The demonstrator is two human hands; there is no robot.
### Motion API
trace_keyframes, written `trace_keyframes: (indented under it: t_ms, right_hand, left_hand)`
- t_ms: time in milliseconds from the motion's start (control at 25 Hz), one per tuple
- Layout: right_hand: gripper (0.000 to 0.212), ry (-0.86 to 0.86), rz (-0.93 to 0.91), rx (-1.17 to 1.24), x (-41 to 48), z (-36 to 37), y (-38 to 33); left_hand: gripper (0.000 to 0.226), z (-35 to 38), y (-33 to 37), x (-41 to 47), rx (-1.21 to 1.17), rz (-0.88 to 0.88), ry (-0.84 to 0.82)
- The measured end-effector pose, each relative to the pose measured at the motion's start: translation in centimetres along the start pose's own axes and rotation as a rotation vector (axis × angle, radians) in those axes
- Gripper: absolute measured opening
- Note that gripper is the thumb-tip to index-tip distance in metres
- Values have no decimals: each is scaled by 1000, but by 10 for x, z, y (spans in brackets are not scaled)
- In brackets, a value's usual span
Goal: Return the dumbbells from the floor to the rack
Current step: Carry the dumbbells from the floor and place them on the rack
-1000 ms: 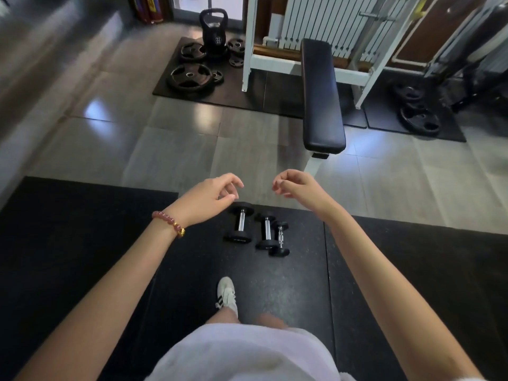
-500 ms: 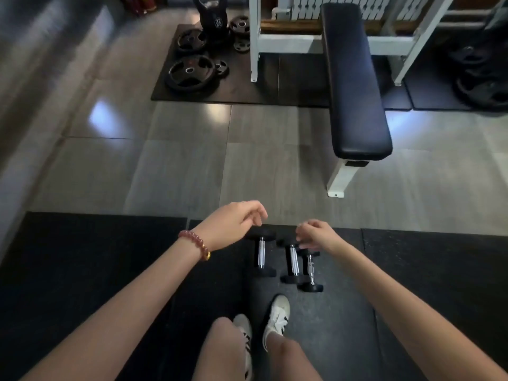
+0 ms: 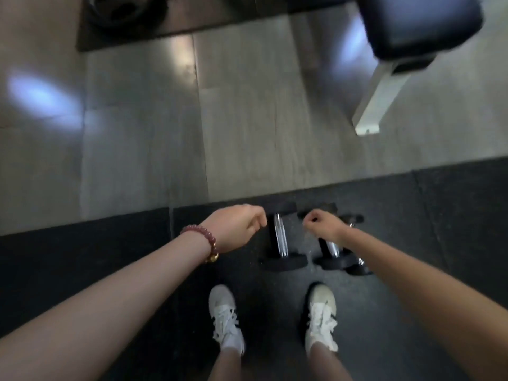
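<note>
In the head view you are looking straight down at three dumbbells lying side by side on the black rubber mat (image 3: 82, 270), near its far edge where it meets the grey tiled floor (image 3: 247, 119). Their handles run away from you. The left dumbbell (image 3: 280, 239) is in full view, chrome handle between two black heads. The middle dumbbell (image 3: 331, 250) lies just to its right, and the smaller right dumbbell (image 3: 360, 262) sits close against that one; your right forearm covers much of both. Your left hand (image 3: 237, 226) hangs just left of the left dumbbell's handle, fingers loosely curled and holding nothing, with the fingertips close to the handle but apart from it. A bracelet (image 3: 202, 240) of reddish beads circles that wrist. Your right hand (image 3: 323, 226) is over the far end of the middle dumbbell with its fingers curled in. The frame is blurred, so you cannot tell whether they touch or grip it. Your two white shoes (image 3: 225, 317) stand on the mat just short of the dumbbells, set apart. Farther off on the tiles, the black padded bench (image 3: 420, 23) fills the upper right corner on its white bench leg (image 3: 379, 100), and a dark weight plate (image 3: 118, 6) lies blurred on a separate mat at the upper left.
</note>
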State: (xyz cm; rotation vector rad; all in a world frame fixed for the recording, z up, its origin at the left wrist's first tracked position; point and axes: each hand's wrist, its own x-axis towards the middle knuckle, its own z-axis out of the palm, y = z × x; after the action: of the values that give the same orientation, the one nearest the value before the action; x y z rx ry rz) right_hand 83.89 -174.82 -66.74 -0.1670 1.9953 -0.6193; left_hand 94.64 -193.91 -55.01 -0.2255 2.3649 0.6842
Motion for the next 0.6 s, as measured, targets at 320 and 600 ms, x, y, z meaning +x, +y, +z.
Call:
trace_keyframes:
  t_ms: [320,600]
  right_hand:
    - [48,86,147,162,110,115,91]
    - [69,142,231,274,187,184,100]
  left_hand:
    - [33,138,-78,132,132,2,-90]
    - [71,202,-117,190,375,101,123]
